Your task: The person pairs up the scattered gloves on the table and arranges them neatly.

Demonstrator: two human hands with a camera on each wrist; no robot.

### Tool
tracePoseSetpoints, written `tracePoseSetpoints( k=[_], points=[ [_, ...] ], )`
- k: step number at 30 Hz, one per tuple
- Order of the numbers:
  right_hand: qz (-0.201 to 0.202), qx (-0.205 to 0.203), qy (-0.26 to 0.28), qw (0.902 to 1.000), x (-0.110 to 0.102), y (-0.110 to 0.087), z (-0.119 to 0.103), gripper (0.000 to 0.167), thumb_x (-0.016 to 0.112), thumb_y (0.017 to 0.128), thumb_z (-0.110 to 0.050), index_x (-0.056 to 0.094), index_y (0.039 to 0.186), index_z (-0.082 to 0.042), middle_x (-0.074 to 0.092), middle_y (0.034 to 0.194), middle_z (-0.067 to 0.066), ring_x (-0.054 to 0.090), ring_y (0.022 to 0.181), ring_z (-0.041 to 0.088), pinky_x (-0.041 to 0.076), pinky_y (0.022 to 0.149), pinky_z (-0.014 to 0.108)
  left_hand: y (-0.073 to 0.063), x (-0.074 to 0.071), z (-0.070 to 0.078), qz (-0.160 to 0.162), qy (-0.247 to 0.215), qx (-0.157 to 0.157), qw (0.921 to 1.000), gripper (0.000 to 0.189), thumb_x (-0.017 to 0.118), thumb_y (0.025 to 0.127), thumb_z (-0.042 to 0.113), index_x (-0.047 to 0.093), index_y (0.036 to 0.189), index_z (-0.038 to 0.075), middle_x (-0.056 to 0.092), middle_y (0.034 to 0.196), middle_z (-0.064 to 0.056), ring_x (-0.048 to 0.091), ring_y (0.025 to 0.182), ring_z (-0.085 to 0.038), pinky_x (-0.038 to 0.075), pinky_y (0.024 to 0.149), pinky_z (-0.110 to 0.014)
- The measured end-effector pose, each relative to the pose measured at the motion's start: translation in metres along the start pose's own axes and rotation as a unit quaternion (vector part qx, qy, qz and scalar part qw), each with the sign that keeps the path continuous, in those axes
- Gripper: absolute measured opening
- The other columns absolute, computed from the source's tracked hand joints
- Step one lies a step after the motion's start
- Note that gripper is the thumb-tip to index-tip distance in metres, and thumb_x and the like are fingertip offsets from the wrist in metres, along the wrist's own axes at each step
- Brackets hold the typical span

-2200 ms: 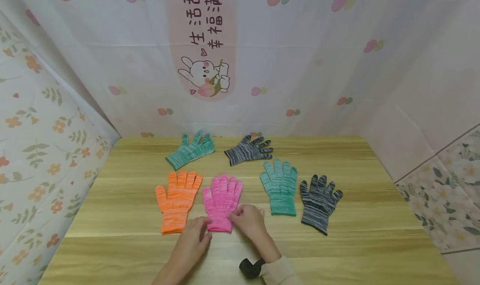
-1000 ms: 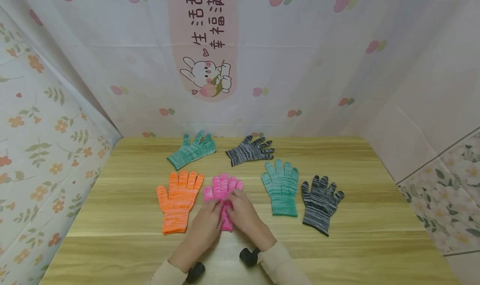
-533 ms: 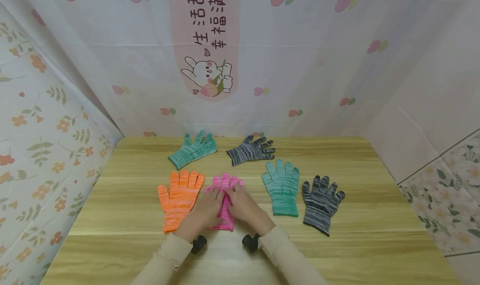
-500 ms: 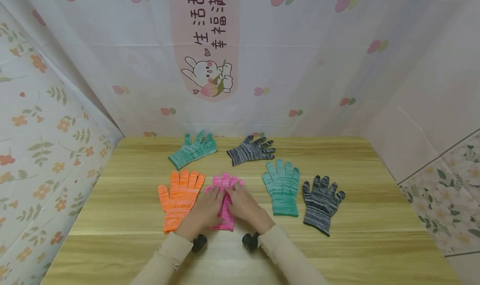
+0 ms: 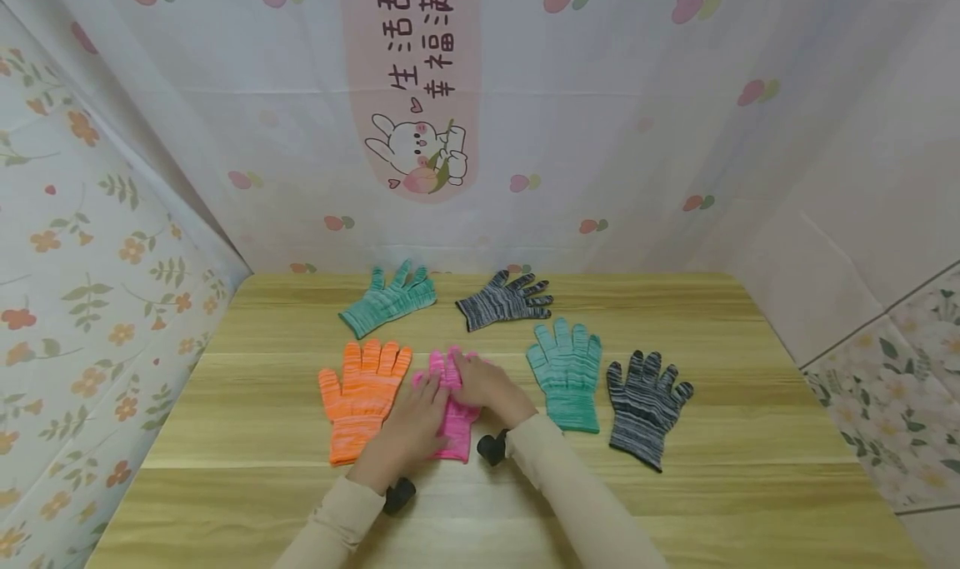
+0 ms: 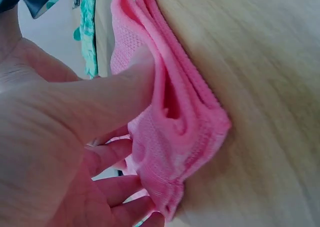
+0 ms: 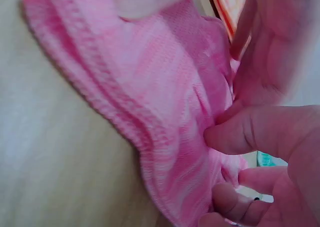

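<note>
- Table (image 5: 750, 494): holds every glove as before.
- Sleeves (image 5: 581, 490): the right one reaches farther across the table than half a second ago.
- Other gloves: orange (image 5: 363, 394), near green (image 5: 568, 381), far green (image 5: 388, 301), near dark (image 5: 645, 406), far dark (image 5: 506, 301) have not moved.
- Pink glove (image 5: 456, 431): still flat between orange and near green; more of its right side now shows.
- Left hand (image 5: 416, 417): unchanged, fingers extended across the palm, thumb touching near the cuff.
- Right hand (image 5: 483, 386): shifted up onto the glove's fingers, touching, unclenched, close beside the left.
</note>
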State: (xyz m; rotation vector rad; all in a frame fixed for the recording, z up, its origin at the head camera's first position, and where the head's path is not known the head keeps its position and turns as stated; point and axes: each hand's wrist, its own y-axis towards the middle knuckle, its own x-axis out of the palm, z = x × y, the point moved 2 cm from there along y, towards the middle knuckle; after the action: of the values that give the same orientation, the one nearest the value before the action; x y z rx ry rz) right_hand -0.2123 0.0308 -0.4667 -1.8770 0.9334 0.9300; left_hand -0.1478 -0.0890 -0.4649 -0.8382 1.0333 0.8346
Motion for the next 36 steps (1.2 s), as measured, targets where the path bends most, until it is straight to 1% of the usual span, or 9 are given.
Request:
tracePoseSetpoints(
  k=[5,10,13,16,19,23,26,30,36],
  points=[
    [-0.019,0.011,0.037,0.9991,-0.001,0.002,0.0,0.07,0.053,0.091,-0.03,0.021,0.147,-0.003,0.032,0.149,0.013,0.025,0.14,0.031,0.023,0.114,0.044,-0.002,0.001,-0.004,0.011,-0.052,-0.012,0.9985,0.077,0.075,0.077,0.024,0.036,0.137,-0.005,0.028,0.148,-0.024,0.024,0.139,-0.038,0.024,0.112,-0.047],
    [-0.002,-0.02,0.063,0.9978,0.001,-0.004,0.006,0.07,0.054,0.09,-0.02,0.02,0.147,-0.001,0.029,0.149,0.02,0.024,0.14,0.034,0.023,0.114,0.045,-0.002,0.004,-0.007,0.023,-0.071,-0.015,0.9971,0.077,0.074,0.078,0.025,0.036,0.138,-0.004,0.028,0.149,-0.022,0.022,0.14,-0.036,0.023,0.113,-0.047],
    [0.029,-0.044,0.073,0.996,0.003,-0.013,0.01,0.067,0.057,0.09,-0.017,0.024,0.146,-0.002,0.029,0.147,0.024,0.028,0.137,0.036,0.027,0.111,0.046,-0.006,0.008,-0.009,0.043,-0.065,-0.013,0.9969,0.075,0.071,0.081,0.027,0.035,0.139,-0.004,0.029,0.149,-0.021,0.023,0.14,-0.034,0.024,0.113,-0.046],
    [0.077,-0.068,0.066,0.9925,0.007,-0.027,0.011,0.061,0.061,0.088,-0.016,0.036,0.141,-0.001,0.042,0.138,0.023,0.041,0.128,0.035,0.036,0.106,0.045,-0.013,0.012,-0.01,0.072,-0.066,-0.014,0.9951,0.07,0.067,0.085,0.029,0.037,0.139,-0.004,0.032,0.148,-0.02,0.027,0.139,-0.034,0.027,0.111,-0.046],
    [0.127,-0.089,0.046,0.9869,0.012,-0.041,0.009,0.05,0.064,0.085,-0.015,0.051,0.131,0.0,0.054,0.12,0.016,0.054,0.108,0.027,0.046,0.094,0.039,-0.021,0.014,-0.008,0.098,-0.079,-0.021,0.9918,0.063,0.063,0.088,0.029,0.04,0.137,-0.003,0.034,0.147,-0.018,0.03,0.137,-0.033,0.03,0.11,-0.046],
    [0.161,-0.113,0.05,0.9792,0.022,-0.058,0.01,0.039,0.065,0.083,-0.011,0.059,0.121,0.0,0.056,0.109,0.007,0.053,0.094,0.017,0.049,0.082,0.031,-0.033,0.017,-0.006,0.115,-0.101,-0.028,0.9879,0.055,0.06,0.09,0.024,0.044,0.136,-0.002,0.037,0.146,-0.016,0.034,0.135,-0.032,0.033,0.108,-0.046],
    [0.17,-0.124,0.068,0.9751,0.027,-0.066,0.011,0.036,0.063,0.083,-0.009,0.061,0.118,0.001,0.056,0.116,0.009,0.053,0.104,0.02,0.048,0.089,0.032,-0.04,0.019,-0.005,0.117,-0.117,-0.031,0.9857,0.051,0.058,0.091,0.022,0.045,0.135,0.0,0.038,0.145,-0.014,0.035,0.135,-0.031,0.034,0.107,-0.046],
    [0.171,-0.13,0.081,0.9733,0.032,-0.07,0.012,0.035,0.061,0.083,-0.007,0.061,0.117,0.002,0.053,0.127,0.015,0.049,0.121,0.03,0.042,0.101,0.04,-0.044,0.026,-0.007,0.122,-0.132,-0.036,0.9831,0.048,0.056,0.093,0.02,0.046,0.136,0.002,0.038,0.146,-0.012,0.034,0.136,-0.03,0.033,0.107,-0.046],
    [0.144,-0.127,0.117,0.9744,0.042,-0.071,0.012,0.039,0.062,0.085,-0.008,0.057,0.122,0.002,0.045,0.139,0.017,0.042,0.13,0.033,0.036,0.105,0.045,-0.047,0.034,-0.009,0.151,-0.143,-0.054,0.9766,0.041,0.053,0.094,0.013,0.05,0.133,0.003,0.042,0.144,-0.011,0.037,0.134,-0.033,0.033,0.107,-0.046]
  ],
)
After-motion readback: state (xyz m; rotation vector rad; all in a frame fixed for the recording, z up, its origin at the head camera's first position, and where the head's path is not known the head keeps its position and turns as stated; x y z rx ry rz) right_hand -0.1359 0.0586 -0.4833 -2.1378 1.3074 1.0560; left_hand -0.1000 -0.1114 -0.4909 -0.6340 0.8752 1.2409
